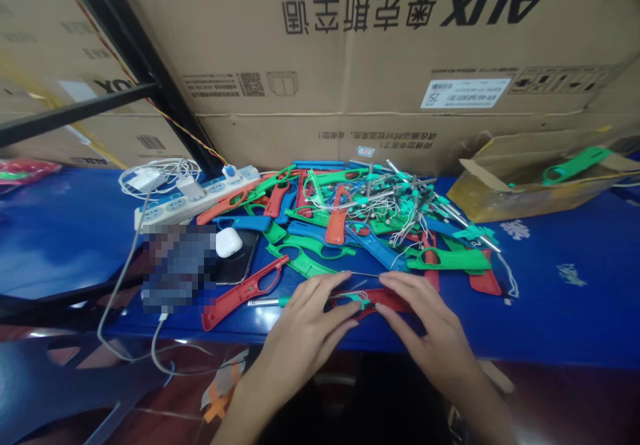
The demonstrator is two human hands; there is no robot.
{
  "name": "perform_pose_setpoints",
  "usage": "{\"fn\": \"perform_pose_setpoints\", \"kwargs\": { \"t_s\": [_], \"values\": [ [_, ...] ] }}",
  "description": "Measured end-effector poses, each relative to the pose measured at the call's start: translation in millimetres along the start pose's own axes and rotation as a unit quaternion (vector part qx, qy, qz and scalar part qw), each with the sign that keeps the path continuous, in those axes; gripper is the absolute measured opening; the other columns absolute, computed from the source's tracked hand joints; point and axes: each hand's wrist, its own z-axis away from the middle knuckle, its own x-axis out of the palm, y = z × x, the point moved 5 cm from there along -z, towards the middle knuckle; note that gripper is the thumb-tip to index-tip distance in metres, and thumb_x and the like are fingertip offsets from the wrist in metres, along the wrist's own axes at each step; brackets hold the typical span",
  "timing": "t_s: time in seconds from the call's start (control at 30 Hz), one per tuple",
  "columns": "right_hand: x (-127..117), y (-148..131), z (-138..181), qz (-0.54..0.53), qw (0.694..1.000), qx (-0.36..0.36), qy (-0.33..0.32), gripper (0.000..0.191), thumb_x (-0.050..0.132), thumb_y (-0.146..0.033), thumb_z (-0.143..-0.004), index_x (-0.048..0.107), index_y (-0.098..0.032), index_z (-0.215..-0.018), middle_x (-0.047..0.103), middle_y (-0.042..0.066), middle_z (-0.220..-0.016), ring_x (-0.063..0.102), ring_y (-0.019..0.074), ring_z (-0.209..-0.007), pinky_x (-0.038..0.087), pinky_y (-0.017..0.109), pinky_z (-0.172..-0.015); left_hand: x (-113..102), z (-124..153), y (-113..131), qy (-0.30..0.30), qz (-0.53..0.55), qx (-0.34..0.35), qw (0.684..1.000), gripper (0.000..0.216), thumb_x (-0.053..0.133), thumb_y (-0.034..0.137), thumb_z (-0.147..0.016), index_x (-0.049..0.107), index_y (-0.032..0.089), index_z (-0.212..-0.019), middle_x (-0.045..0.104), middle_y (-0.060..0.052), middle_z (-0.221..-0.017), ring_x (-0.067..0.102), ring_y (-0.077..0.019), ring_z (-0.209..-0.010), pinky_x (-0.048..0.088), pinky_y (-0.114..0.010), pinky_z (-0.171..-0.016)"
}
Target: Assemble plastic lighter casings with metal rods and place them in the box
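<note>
My left hand and my right hand rest at the near edge of the blue table, fingers pinched together over a red plastic handle piece. A small teal part with thin white wires sits on that red piece, between my fingertips. A thin metal rod lies just beyond my fingers. Behind them lies a heap of red, green and blue plastic handle pieces mixed with wired metal probes. One loose red handle lies to the left of my left hand.
A white power strip with chargers and coiled cables lies at the back left, a phone with a white earbud case beside it. An open cardboard box with a green handle stands at the right. Large cartons wall the back.
</note>
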Motion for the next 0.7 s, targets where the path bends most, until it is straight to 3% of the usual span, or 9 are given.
{"fn": "perform_pose_setpoints", "kwargs": {
  "t_s": [0.27, 0.43, 0.7],
  "values": [
    [19, -12, -30, 0.034, 0.998, -0.030, -0.044, 0.023, 0.055, -0.023, -0.105, 0.066, -0.020, -0.124, 0.070, 0.010, -0.114, 0.066, 0.0238, -0.105, 0.057, 0.041, -0.092, 3, 1, -5, 0.016, 0.027, -0.013, 0.999, 0.021, 0.062, 0.027, -0.102, 0.073, 0.026, -0.120, 0.066, -0.005, -0.143, 0.054, -0.0275, -0.133, 0.050, -0.049, -0.107],
    [30, -11, -35, 0.014, 0.997, -0.037, -0.071, 0.019, 0.051, -0.019, -0.105, 0.069, -0.021, -0.101, 0.072, 0.005, -0.097, 0.064, 0.0203, -0.090, 0.052, 0.037, -0.084, 1, -1, -4, 0.020, 0.026, -0.012, 0.999, 0.021, 0.063, 0.027, -0.102, 0.073, 0.028, -0.120, 0.069, -0.003, -0.136, 0.056, -0.0265, -0.128, 0.050, -0.047, -0.103],
    [24, -14, -33, -0.053, 0.992, -0.002, -0.112, 0.015, 0.058, -0.017, -0.102, 0.068, -0.026, -0.108, 0.073, -0.001, -0.103, 0.066, 0.0181, -0.095, 0.046, 0.035, -0.087, 1, -1, -6, 0.027, 0.030, -0.020, 0.999, 0.020, 0.064, 0.027, -0.101, 0.075, 0.028, -0.118, 0.071, -0.003, -0.133, 0.058, -0.0263, -0.125, 0.050, -0.046, -0.101]
  ]
}}
